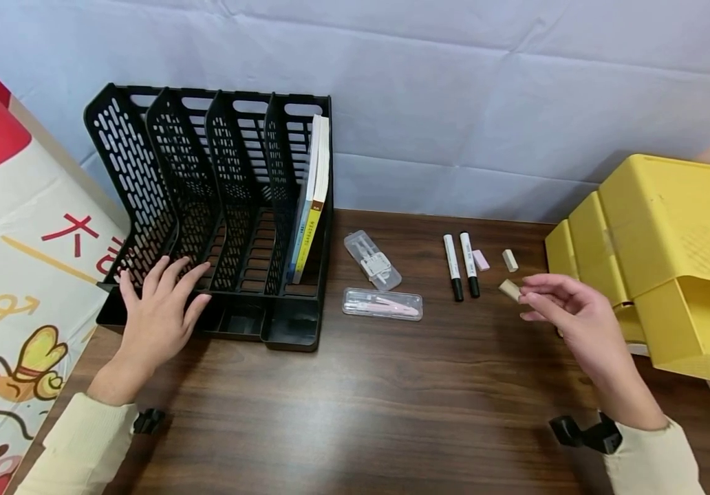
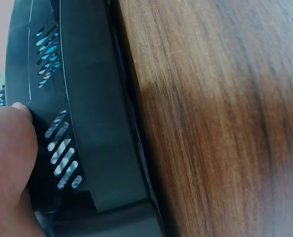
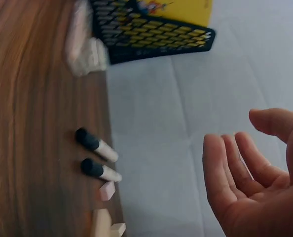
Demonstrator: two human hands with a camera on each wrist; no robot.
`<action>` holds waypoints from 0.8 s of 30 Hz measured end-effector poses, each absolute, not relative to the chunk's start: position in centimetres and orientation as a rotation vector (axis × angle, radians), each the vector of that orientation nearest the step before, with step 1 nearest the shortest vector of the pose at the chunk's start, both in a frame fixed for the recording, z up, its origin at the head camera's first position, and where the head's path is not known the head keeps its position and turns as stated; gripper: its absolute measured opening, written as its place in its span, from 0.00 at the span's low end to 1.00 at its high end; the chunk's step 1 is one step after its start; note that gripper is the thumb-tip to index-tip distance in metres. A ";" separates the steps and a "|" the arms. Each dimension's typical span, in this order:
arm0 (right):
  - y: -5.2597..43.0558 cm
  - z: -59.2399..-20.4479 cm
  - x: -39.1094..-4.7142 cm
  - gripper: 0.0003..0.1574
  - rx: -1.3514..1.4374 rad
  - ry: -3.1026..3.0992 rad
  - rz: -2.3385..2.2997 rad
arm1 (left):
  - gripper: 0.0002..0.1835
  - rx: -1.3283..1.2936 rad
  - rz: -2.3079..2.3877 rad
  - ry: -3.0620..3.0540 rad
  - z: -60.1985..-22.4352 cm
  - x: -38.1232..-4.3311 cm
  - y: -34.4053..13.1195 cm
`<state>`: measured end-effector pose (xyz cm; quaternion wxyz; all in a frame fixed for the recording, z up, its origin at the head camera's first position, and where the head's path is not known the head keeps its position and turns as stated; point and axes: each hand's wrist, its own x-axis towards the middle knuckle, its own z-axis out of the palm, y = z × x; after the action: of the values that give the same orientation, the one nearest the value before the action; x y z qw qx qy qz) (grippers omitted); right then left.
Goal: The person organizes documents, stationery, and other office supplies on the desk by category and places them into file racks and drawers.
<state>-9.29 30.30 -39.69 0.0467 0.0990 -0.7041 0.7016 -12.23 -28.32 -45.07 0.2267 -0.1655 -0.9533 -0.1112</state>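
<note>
My left hand (image 1: 158, 313) rests with spread fingers on the front left of a black file organizer (image 1: 245, 300); the left wrist view shows its thumb against the organizer's slotted wall (image 2: 62, 148). My right hand (image 1: 572, 313) hovers above the table at the right, fingers loosely bent. In the right wrist view a gap separates thumb and fingers, and nothing is held. Closest to its fingertips in the head view is a beige block (image 1: 508, 289), which looks like an eraser. Small white (image 1: 510, 260) and pink (image 1: 481, 260) blocks lie beyond it.
Two white markers with black caps (image 1: 451, 267) lie left of the blocks. Two clear cases (image 1: 382, 304) with compass-like tools lie beside the organizer. Books (image 1: 313, 206) stand in its rightmost slot. A yellow drawer unit (image 1: 671, 234) stands at the right, before a pale cloth backdrop (image 1: 442, 96).
</note>
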 end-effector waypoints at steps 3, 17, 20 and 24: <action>30.3 -40.4 -10.2 0.15 0.193 -2.248 1.979 | 0.29 -0.455 -0.307 -2.633 -45.1 -12.2 -28.4; 31.0 -43.6 -13.9 0.28 -0.012 -2.692 1.217 | 0.28 -0.440 -0.309 -2.643 -45.2 -12.3 -28.4; 31.2 -44.2 -14.4 0.30 -0.018 -2.765 1.134 | 0.29 -0.444 -0.306 -2.633 -45.2 -12.2 -28.4; 31.3 -44.8 -15.0 0.31 -0.004 -2.852 1.017 | 0.30 -0.445 -0.307 -2.627 -45.1 -12.2 -28.3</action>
<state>-15.04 31.34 -44.79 0.0571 -0.0013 -0.9404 0.3353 -12.18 -28.26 -45.09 0.2278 -0.1614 -0.9537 -0.1115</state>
